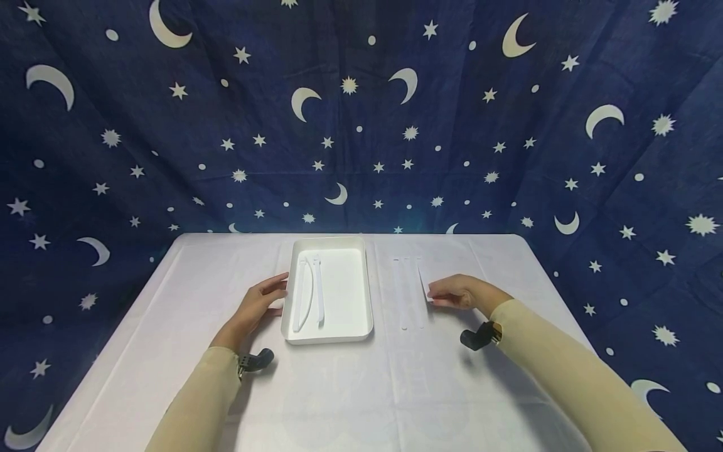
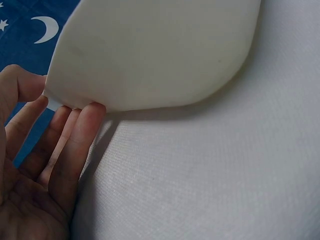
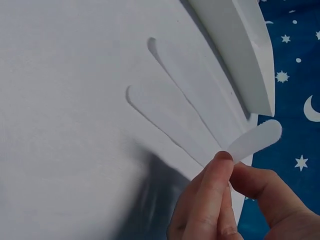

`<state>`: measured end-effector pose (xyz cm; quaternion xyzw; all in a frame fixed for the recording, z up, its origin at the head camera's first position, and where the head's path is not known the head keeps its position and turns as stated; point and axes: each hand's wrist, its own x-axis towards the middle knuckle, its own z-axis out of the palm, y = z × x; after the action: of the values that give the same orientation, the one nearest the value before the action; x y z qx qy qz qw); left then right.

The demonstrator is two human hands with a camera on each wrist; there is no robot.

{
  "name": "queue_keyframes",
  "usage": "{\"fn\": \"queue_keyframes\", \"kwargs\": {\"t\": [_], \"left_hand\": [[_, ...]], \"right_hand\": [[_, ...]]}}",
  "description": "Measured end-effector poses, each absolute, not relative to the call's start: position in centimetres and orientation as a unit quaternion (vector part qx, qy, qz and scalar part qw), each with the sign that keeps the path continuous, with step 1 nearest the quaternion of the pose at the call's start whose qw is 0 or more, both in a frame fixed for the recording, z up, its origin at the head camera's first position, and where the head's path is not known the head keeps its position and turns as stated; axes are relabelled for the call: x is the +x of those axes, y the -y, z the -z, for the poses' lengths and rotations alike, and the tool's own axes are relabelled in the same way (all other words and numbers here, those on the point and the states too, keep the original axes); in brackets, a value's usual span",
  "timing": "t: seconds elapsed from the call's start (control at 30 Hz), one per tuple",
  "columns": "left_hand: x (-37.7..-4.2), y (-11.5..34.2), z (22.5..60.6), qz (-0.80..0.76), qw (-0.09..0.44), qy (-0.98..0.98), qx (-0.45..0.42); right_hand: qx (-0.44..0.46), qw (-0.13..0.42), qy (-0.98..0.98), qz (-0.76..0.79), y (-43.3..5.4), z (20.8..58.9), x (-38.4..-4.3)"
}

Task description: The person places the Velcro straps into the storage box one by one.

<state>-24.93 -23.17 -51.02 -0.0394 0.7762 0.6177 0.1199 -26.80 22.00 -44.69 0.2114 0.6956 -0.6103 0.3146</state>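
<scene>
My right hand [image 1: 454, 292] pinches one end of a thin white strip [image 3: 260, 137] between thumb and fingertips. Its rounded tip juts out past the fingers, and in the head view the strip slants up off the cloth. Beside it lie several similar flat strips [image 3: 165, 115], pale against the white cloth. My left hand [image 1: 260, 307] rests its fingertips along the left wall of a shallow white tray [image 1: 353, 326]. In the left wrist view, fairly straight fingers [image 2: 85, 125] touch the tray's edge. Inside the tray, toward its left side, lie a few narrow white strips [image 1: 319, 295], one bowed.
A white cloth [image 1: 339, 402] covers the table. Behind it hangs a dark blue curtain [image 1: 361, 113] with moons and stars. A black wrist mount [image 1: 257, 360] sits at the left wrist, another black mount [image 1: 477, 337] at the right.
</scene>
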Motion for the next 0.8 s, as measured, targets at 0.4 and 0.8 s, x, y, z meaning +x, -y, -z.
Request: {"fn": "queue_keyframes", "kwargs": {"t": [0.4, 0.8], "left_hand": [[-25.0, 23.2, 51.0, -0.614, 0.115, -0.78, -0.042], [-25.0, 23.1, 51.2, -0.608, 0.11, -0.785, -0.044]], "right_hand": [[0.193, 0.324, -0.675, 0.634, -21.7, 43.0, -26.7], [0.168, 0.321, -0.665, 0.653, -20.7, 42.5, -26.1]]}}
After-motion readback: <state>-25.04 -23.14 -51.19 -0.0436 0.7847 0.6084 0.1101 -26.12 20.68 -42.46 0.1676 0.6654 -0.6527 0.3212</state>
